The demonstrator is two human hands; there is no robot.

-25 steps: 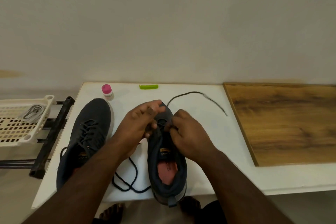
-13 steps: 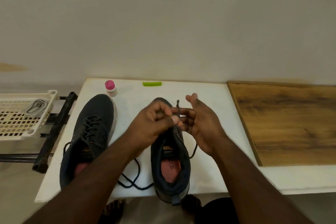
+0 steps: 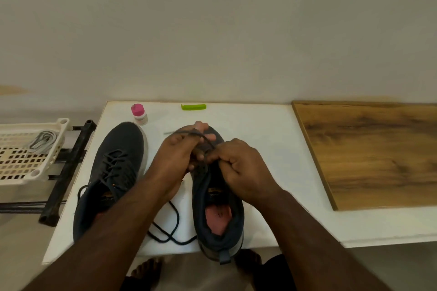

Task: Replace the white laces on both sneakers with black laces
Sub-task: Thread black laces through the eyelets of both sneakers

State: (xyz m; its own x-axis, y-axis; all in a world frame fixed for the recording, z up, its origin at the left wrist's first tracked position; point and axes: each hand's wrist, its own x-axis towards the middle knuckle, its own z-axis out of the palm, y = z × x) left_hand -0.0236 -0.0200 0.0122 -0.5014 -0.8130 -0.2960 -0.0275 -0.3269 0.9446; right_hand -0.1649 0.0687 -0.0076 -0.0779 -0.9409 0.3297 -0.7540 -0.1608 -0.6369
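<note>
Two dark sneakers lie on the white table [image 3: 272, 130], toes away from me. The left sneaker [image 3: 113, 172] carries a black lace through its eyelets. Over the eyelets of the right sneaker [image 3: 217, 210] both hands meet. My left hand [image 3: 176, 160] pinches a black lace [image 3: 170, 224], whose tip sticks out leftward past my fingers. My right hand [image 3: 238, 170] is closed on the same lace just beside it. The lace's other part lies looped on the table between the shoes. The eyelets under my hands are hidden.
A white plastic basket [image 3: 35, 172] with pale laces [image 3: 42, 142] in it rests on a black rack at the left. A pink-capped bottle [image 3: 139, 114] and a green clip [image 3: 193, 106] stand near the table's back edge. A wooden board [image 3: 371, 153] covers the right side.
The lace end that lay stretched toward the back right has been pulled in. My right hand opened beside the shoe, then closed on the lace again; its tip now points left.
</note>
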